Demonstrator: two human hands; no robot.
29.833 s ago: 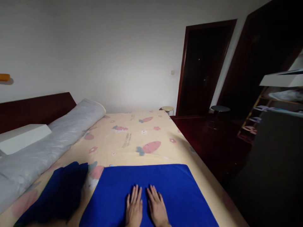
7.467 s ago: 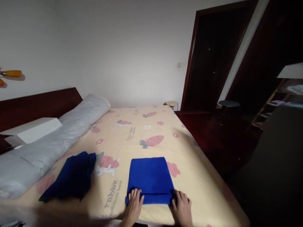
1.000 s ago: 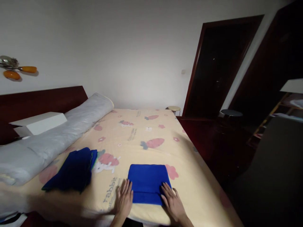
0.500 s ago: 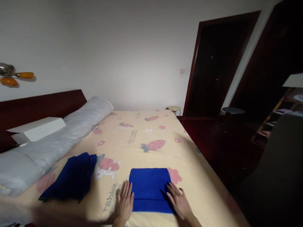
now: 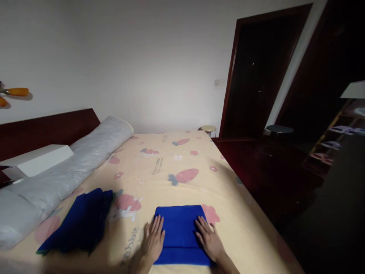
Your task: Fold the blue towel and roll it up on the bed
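Note:
A folded bright blue towel (image 5: 179, 228) lies on the bed (image 5: 171, 171) near its front edge. My left hand (image 5: 154, 239) rests flat on the towel's left edge, fingers stretched out. My right hand (image 5: 209, 239) lies flat on its right side, fingers spread. Neither hand holds anything. To the left, a second dark blue cloth (image 5: 80, 224) sits loosely heaped on the sheet, out of touch with both hands.
The bed has a pale yellow sheet printed with carrots and rabbits. A rolled grey quilt (image 5: 62, 171) and a white box (image 5: 37, 160) lie by the dark headboard. Dark doorways (image 5: 256, 76), two stools (image 5: 278, 130) and shelves (image 5: 336, 140) stand to the right.
Both hands have slid inward from the towel's sides onto its top surface. The view has shifted slightly, and the towel sits lower in frame.

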